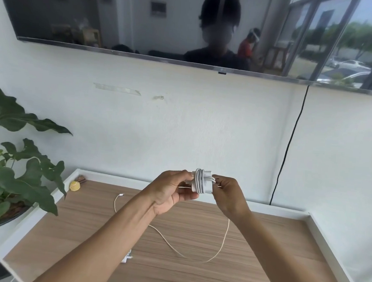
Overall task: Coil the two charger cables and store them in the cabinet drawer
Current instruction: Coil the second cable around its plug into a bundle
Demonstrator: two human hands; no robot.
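A white charger (201, 181) with its cable wound round the body is held up above the wooden cabinet top (261, 254). My left hand (173, 192) grips its left end with thumb and fingers. My right hand (227, 193) pinches the right end, where the metal plug prongs stick out. A second, cream cable (222, 241) lies loose on the cabinet top in a wide curve, one connector end (120, 195) near the back left. A small white piece (126, 257), partly hidden by my left forearm, lies on the wood. No drawer is in view.
A potted plant (15, 174) stands at the left edge. A small yellow object (75, 186) sits at the back left corner. A black cord (289, 147) hangs down the wall from the TV (187, 25). White raised borders (326, 247) frame the top.
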